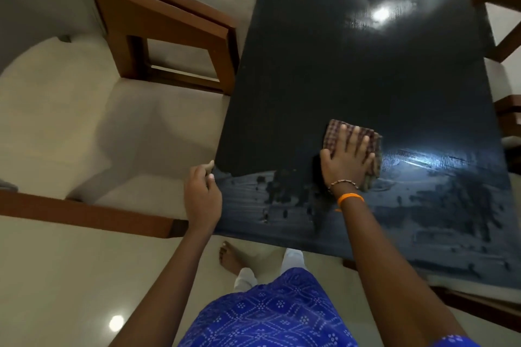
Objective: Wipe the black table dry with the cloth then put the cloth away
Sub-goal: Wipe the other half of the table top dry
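The black table [352, 70] runs from the near edge to the far top of the view. Its near strip carries wet smears and droplets, and the middle looks dark and even. A folded checked brown cloth [332, 132] lies flat on the near part of the top. My right hand [348, 159] presses down on the cloth with fingers spread, covering most of it. My left hand [202, 196] rests with curled fingers on the table's near left corner and holds nothing.
A cushioned chair with a brown wooden frame [169, 25] stands close along the table's left side. More chair frames [504, 45] line the right side. A wooden armrest [84, 214] reaches in from the left. My bare foot [232, 258] stands on the pale tiled floor under the near edge.
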`<state>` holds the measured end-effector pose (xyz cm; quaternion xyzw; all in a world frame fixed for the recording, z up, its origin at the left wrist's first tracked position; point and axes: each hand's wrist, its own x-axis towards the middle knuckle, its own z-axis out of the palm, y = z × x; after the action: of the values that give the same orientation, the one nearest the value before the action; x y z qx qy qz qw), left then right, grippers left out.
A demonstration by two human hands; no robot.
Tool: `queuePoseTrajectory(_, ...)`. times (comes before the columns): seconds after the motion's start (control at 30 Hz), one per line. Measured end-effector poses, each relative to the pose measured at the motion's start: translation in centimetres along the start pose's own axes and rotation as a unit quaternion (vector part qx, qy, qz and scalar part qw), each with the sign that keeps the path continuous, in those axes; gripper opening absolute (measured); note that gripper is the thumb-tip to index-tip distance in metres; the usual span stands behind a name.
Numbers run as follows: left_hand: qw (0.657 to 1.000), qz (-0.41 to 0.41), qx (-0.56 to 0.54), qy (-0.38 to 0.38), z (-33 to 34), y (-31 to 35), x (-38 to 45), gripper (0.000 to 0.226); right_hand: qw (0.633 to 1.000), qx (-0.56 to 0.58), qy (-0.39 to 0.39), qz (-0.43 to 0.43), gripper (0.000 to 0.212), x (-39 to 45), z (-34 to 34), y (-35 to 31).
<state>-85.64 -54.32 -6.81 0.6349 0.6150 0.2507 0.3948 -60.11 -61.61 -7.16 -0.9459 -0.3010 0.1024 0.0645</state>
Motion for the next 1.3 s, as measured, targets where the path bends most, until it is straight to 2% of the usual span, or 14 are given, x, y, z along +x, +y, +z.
queuePoseTrajectory(0.13,0.996,-0.053,-0.068,-0.014,-0.4,-0.3,-0.2,0.037,0.989,-0.005,-0.036,-0.142,0.076,-3.9,2.3,-7.7)
queuePoseTrajectory(0.27,0.976,-0.161,-0.143,-0.026,-1.0,-1.2,-0.8,0.031,0.946,-0.013,-0.079,-0.314,0.076,-8.1,3.9,-13.9)
queuePoseTrajectory(0.37,0.962,-0.215,-0.164,-0.034,-1.5,-1.4,-1.7,0.026,0.903,-0.024,-0.087,-0.419,0.066,-9.4,4.4,-14.1)
queuePoseTrajectory(0.43,0.96,-0.225,-0.161,-0.033,-1.7,-1.5,-2.0,0.023,0.888,-0.032,-0.068,-0.453,0.066,-9.1,4.2,-12.5)
queuePoseTrajectory(0.53,0.958,-0.229,-0.164,-0.044,-2.0,-1.5,-2.1,0.023,0.913,-0.017,-0.043,-0.406,0.071,-7.7,3.2,-8.7)
queuePoseTrajectory(0.7,0.953,-0.245,-0.17,-0.043,-1.5,-1.3,-2.5,0.027,0.975,-0.043,0.025,-0.217,0.071,-4.1,0.2,0.4)
queuePoseTrajectory(0.77,0.95,-0.254,-0.178,-0.042,-1.3,-1.4,-2.5,0.026,0.988,-0.051,0.039,-0.142,0.072,-2.7,-1.2,3.7)
queuePoseTrajectory(0.83,0.947,-0.261,-0.187,-0.035,-1.3,-1.4,-2.5,0.023,0.992,-0.042,0.033,-0.115,0.075,-1.6,-2.1,5.6)
queuePoseTrajectory(0.97,0.94,-0.269,-0.206,-0.029,-1.3,-1.4,-2.5,0.02,0.99,-0.017,-0.007,-0.137,0.087,-1.7,-1.5,4.1)
queuePoseTrajectory(1.13,0.928,-0.281,-0.245,-0.013,-1.6,-1.4,-3.3,0.022,0.971,-0.038,-0.034,-0.232,0.072,-6.1,1.2,-3.4)
queuePoseTrajectory(1.3,0.917,-0.296,-0.265,0.013,-2.0,-2.9,-4.1,0.021,0.914,-0.035,-0.061,-0.4,0.067,-12.5,4.5,-11.6)
